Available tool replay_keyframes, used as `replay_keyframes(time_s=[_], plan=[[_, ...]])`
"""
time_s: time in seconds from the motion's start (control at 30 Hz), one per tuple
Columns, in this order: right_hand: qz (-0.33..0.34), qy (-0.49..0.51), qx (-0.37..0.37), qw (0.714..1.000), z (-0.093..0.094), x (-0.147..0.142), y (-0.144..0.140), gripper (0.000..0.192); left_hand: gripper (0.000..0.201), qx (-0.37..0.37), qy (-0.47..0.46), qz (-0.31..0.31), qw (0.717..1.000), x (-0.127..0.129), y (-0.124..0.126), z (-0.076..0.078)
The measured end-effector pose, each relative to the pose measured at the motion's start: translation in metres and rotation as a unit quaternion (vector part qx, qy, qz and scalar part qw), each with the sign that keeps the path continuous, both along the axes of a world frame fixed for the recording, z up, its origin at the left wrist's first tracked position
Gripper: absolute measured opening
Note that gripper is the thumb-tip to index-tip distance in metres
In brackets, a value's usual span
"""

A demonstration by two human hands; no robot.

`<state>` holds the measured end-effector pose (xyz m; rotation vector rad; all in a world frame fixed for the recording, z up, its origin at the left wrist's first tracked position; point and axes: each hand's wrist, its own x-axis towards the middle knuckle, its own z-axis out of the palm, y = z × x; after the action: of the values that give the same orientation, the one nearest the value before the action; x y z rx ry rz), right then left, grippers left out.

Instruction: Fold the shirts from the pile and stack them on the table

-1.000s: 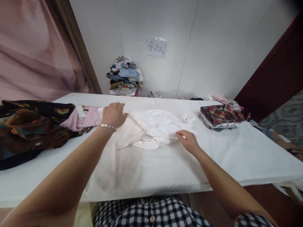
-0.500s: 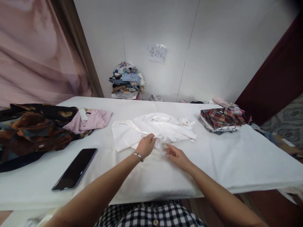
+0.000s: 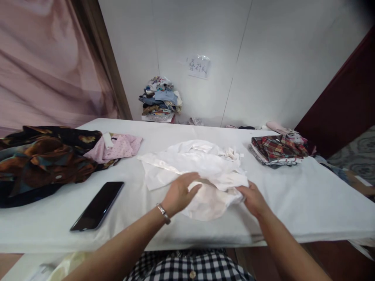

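Both of my hands have come nearer the front edge of the desk since the earlier frame, and the white garment has bunched up and slid toward me with them. My left hand lies on the garment's near fold, fingers half curled and spread over the cloth, pressing rather than pinching as far as I can tell. My right hand grips the garment's right end, fingers closed into the fabric. The garment sits mid-desk, slightly toward the front edge.

A white cover spreads across the desk. Toward the left edge lies a dark patterned garment with a pink dotted garment touching it, and a black phone rests near the front edge, well apart from my left hand. A folded plaid stack sits near the far right corner. Behind the far edge, a pile of clothes stands against the white wall under a paper sign; a pink curtain hangs at left. Bare cover stretches along the front right.
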<state>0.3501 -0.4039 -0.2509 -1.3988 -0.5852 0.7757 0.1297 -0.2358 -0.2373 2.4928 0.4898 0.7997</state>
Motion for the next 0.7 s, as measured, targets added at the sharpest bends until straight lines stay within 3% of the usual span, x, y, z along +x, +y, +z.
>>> replay_keyframes(time_s=[0.13,0.2,0.27,0.37,0.5,0.6,0.7], plan=[[-0.099,-0.059,0.02,0.993,0.033,0.059,-0.035,0.029,0.055,0.13,0.119,0.087,0.981,-0.021,0.058,-0.028],[-0.137,-0.083,0.027,0.987,0.041,0.083,-0.047,0.028,0.048,0.147,0.179,0.088,0.969,-0.027,0.077,-0.035],[-0.147,-0.109,-0.015,0.983,0.038,0.1,-0.05,0.03,0.036,0.146,0.201,0.09,0.964,-0.032,0.087,-0.033],[-0.143,-0.19,-0.129,0.963,0.02,0.112,-0.042,0.035,0.03,0.101,0.154,0.105,0.977,-0.041,0.087,-0.019],[-0.057,-0.308,-0.196,0.929,-0.013,0.102,-0.023,0.062,0.038,-0.008,0.099,0.136,0.986,-0.062,0.072,-0.004],[0.054,-0.384,-0.241,0.89,-0.035,0.086,-0.009,0.088,0.04,-0.008,0.199,0.124,0.972,-0.077,0.06,-0.007],[0.114,-0.475,-0.305,0.818,-0.048,0.081,0.003,0.071,0.051,0.012,0.334,0.142,0.932,-0.085,0.057,-0.017]])
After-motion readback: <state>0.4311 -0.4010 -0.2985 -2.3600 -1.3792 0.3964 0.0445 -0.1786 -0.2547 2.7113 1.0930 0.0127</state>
